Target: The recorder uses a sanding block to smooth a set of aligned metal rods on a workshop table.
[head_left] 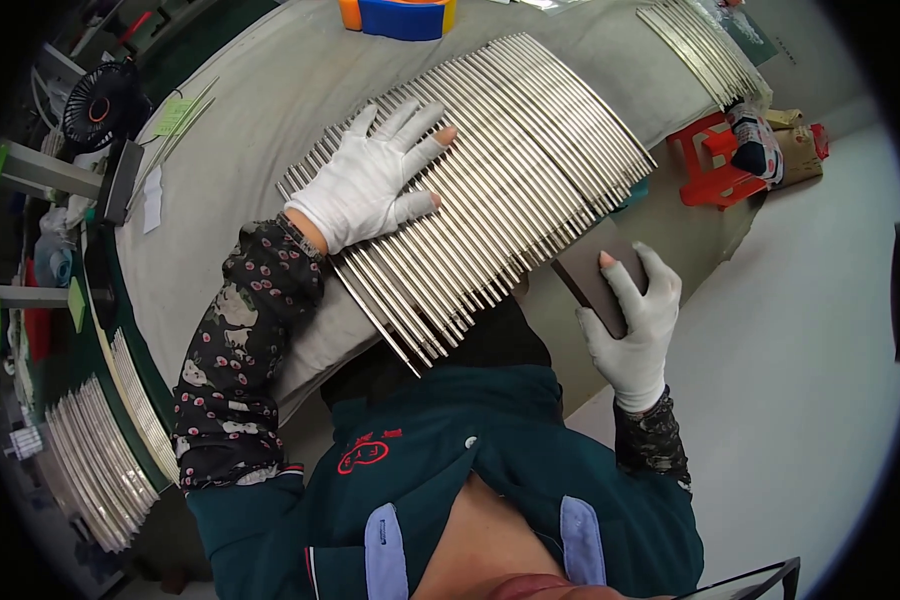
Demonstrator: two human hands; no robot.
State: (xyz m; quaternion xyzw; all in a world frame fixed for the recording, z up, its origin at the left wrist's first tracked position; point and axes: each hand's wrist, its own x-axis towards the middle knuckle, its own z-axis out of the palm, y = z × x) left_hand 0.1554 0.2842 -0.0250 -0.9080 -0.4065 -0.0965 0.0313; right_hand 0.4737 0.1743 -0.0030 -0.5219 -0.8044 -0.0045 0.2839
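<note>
A wide row of thin, shiny metal rods [545,120] lies side by side on a cloth-covered table [240,130]. My left hand [365,185], in a white glove with some bare fingertips, rests flat on the rods at their left part with its fingers spread. Off the rods' right ends, my right hand [635,325], gloved the same way, grips a dark grey-brown flat block [595,265] between thumb and fingers. The block is tilted and appears apart from the rods. Part of it is hidden behind my fingers.
A blue, orange and yellow holder [400,20] stands at the far edge. More rods [695,50] lie at the far right, above a red plastic stool [715,165]. At left are a black fan [98,108], paper slips and further rod stacks [100,455].
</note>
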